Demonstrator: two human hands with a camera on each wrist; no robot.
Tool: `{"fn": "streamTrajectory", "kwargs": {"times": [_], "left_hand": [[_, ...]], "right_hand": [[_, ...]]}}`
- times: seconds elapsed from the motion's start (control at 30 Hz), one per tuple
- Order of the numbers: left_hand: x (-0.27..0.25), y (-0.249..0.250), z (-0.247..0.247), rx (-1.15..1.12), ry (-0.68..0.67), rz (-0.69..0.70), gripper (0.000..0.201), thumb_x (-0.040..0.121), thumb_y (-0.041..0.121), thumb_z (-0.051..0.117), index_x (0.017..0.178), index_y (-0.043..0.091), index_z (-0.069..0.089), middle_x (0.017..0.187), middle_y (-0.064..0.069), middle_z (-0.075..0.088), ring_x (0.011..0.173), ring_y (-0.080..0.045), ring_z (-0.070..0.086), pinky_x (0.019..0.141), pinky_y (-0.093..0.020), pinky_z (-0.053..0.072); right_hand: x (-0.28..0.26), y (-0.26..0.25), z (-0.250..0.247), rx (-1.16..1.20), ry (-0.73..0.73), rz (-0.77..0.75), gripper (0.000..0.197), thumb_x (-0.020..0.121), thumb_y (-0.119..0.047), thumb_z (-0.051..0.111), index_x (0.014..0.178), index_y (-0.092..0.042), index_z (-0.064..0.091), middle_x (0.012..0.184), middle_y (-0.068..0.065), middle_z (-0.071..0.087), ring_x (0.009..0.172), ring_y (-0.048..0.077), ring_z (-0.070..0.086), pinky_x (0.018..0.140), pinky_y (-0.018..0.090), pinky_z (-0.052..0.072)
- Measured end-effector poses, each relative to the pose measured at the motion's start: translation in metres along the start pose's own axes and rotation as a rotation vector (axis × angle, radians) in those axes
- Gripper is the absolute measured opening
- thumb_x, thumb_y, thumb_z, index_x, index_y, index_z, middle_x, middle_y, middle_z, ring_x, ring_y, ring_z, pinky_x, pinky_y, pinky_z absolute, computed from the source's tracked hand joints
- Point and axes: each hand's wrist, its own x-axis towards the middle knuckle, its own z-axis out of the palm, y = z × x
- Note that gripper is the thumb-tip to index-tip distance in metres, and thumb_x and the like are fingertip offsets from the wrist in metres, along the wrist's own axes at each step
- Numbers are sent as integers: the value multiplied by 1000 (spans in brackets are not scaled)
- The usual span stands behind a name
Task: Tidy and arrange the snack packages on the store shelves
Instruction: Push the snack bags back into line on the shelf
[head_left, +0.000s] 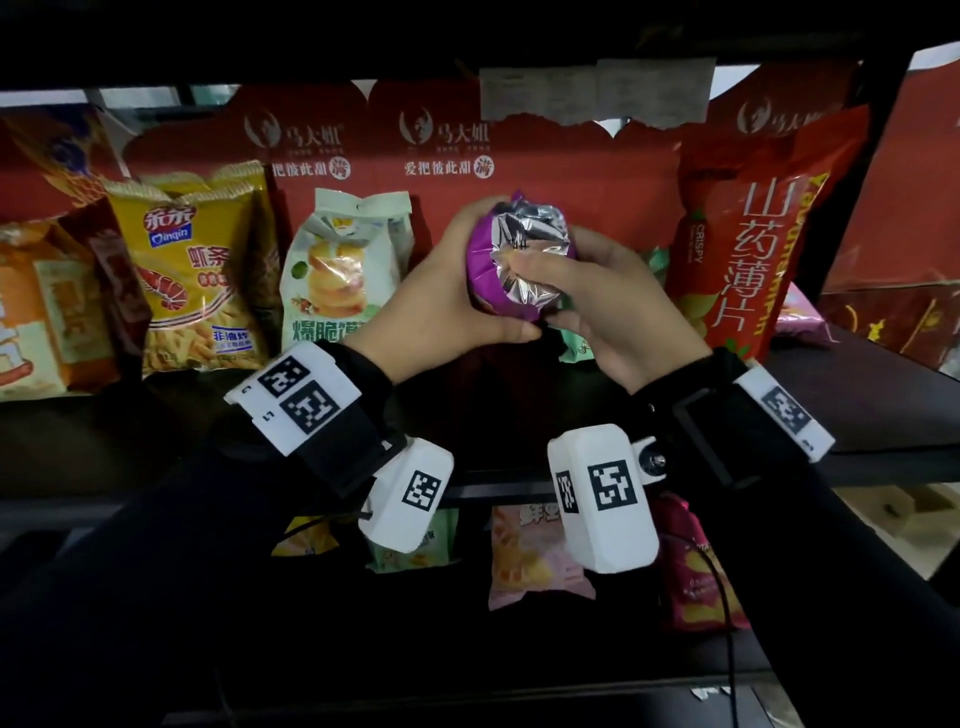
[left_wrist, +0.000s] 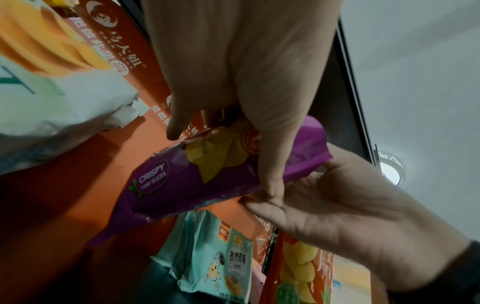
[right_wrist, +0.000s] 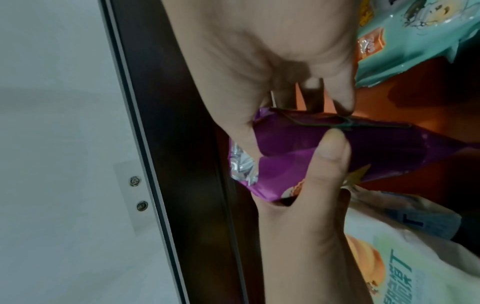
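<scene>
Open shelf gap between white-green bag (head_left: 347, 270) and red bag (head_left: 748, 234).

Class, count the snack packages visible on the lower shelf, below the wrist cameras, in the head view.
4: a yellow pack at left, a green pack, a pink pack in the middle, a magenta bag at right. Cameras hide parts; more may sit behind.

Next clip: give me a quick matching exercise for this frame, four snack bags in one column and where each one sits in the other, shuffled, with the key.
Things:
1. purple yam-slice bag
2. yellow shrimp-stick bag
3. tall red yam-chip bag
4. pink snack bag

Places:
A. standing at the right end of the upper shelf
B. on the lower shelf, below the hands
C. held off the shelf between left hand and right hand
D. standing on the upper shelf, left of the white-green biscuit bag

Pairs: 1-C, 2-D, 3-A, 4-B
</scene>
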Motion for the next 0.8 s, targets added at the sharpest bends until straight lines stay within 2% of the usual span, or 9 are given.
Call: {"fn": "streamTrajectory", "kwargs": {"times": [0.13, 0.2, 0.27, 0.37, 0.5, 0.57, 0.67, 0.73, 0.8], "left_hand": [[2, 4, -4, -37, 149, -12, 67, 68, 7, 84, 127, 11, 52, 117, 0, 66, 99, 2, 62, 88, -13, 48], [8, 11, -11, -77, 208, -34, 54, 69, 8, 83, 117, 10, 60, 112, -2, 69, 95, -4, 66, 87, -19, 52], [12, 18, -19, -163, 223, -52, 48, 70, 8, 82, 114, 11, 63, 107, 1, 71, 95, -8, 68, 86, -24, 54], [16, 30, -27, -336, 239, -49, 38, 75, 10, 80, 110, 8, 65, 100, -3, 73, 92, -15, 71, 82, -28, 56], [17, 32, -20, -439, 202, -147, 52, 73, 23, 77, 118, 6, 57, 112, -13, 69, 105, -29, 67, 95, -42, 53], [14, 27, -15, -418, 103, -238, 57, 76, 24, 78, 124, 6, 55, 117, -12, 68, 107, -25, 67, 95, -38, 52], [11, 21, -9, -446, 59, -313, 42, 83, 23, 70, 121, 6, 59, 111, -9, 71, 99, -20, 69, 88, -32, 55], [11, 20, -5, -460, 97, -335, 42, 86, 22, 68, 122, 4, 57, 109, -9, 71, 94, -18, 70, 84, -30, 56], [12, 21, -2, -475, 109, -345, 36, 89, 24, 66, 120, 6, 59, 104, -6, 72, 90, -14, 71, 79, -27, 57]], "right_hand": [[2, 0, -6, 18, -140, 3, 36, 85, -32, 66, 120, -30, 58, 120, -12, 65, 116, 9, 56, 109, 51, 31], [3, 2, -10, 49, -277, -63, 38, 85, -33, 63, 122, -36, 52, 119, -21, 63, 115, -3, 53, 106, 34, 36], [7, 7, -10, 73, -318, -106, 56, 84, -12, 65, 134, -24, 42, 124, -12, 62, 112, -2, 57, 92, 16, 47], [13, 12, -3, 0, -216, -110, 66, 80, 7, 67, 138, -7, 39, 129, 10, 59, 114, 17, 60, 100, 31, 48], [19, 15, 2, 22, -14, -94, 43, 80, -3, 71, 121, 3, 56, 112, 17, 68, 94, 20, 67, 88, 31, 55], [20, 13, 3, 45, 19, -82, 38, 82, -12, 72, 117, -1, 61, 108, 14, 70, 91, 19, 70, 82, 28, 57], [19, 10, 5, 32, -38, -9, 36, 88, -23, 66, 121, -9, 60, 111, 10, 70, 99, 19, 69, 88, 32, 55], [15, 13, 3, 139, -134, 55, 35, 94, -18, 55, 128, -9, 55, 119, 12, 66, 108, 25, 64, 97, 41, 50], [10, 18, -2, 270, -244, 120, 37, 92, -9, 49, 129, -8, 52, 118, 15, 61, 102, 28, 61, 94, 46, 49]]}}
